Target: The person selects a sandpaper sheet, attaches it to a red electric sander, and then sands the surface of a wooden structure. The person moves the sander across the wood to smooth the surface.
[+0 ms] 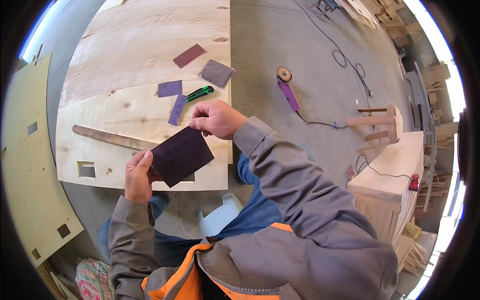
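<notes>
A dark, nearly black rectangle of sandpaper (pixel 183 156) is held up over the near edge of the plywood sheet (pixel 145 60). My left hand (pixel 139 176) grips its left edge, thumb on top. With thumb and finger, my right hand (pixel 216 119) pinches its upper corner. Just beyond my right hand lies a green and black utility knife (pixel 201 93). A narrow purple strip (pixel 177 109) and a small purple piece (pixel 170 88) lie beside it. Farther off are a reddish sandpaper piece (pixel 189 55) and a grey-brown pad (pixel 217 73).
A thin wooden stick (pixel 110 136) lies left on the plywood, near a cut-out square hole. On the floor at right are a purple angle grinder (pixel 288 92) with its cord, a wooden stool (pixel 382 122) and stacked boards (pixel 387 170). A pale blue plastic stool (pixel 220 216) stands below me.
</notes>
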The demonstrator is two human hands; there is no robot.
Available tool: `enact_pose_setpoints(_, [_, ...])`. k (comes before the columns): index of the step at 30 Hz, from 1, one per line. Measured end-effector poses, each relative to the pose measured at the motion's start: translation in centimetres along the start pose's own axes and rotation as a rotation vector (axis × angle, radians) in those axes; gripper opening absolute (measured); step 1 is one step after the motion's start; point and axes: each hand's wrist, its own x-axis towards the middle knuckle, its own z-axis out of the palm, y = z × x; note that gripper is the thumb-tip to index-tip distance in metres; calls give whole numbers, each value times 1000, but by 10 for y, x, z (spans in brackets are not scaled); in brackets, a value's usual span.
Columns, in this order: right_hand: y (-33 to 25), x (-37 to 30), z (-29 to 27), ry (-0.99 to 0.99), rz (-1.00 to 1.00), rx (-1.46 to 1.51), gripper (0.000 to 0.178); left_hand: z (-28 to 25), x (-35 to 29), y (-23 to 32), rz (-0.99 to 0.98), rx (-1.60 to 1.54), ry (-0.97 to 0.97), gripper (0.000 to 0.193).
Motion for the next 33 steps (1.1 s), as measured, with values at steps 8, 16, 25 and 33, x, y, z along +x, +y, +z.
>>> enact_pose_setpoints(8, [2, -18, -3, 10, 59, 33, 22, 16, -1, -8, 52, -42, 19, 26])
enact_pose_setpoints(16, [11, -77, 18, -188, 79, 16, 19, 2, -51, -31, 41, -21, 3, 29])
enact_pose_setpoints(25, [40, -110, 34, -155, 17, -22, 14, 14, -114, -62, -35, -46, 4, 24])
enact_pose_setpoints(33, [30, -129, 43, -51, 46, 19, 12, 10, -108, -79, -113, 59, 94, 17])
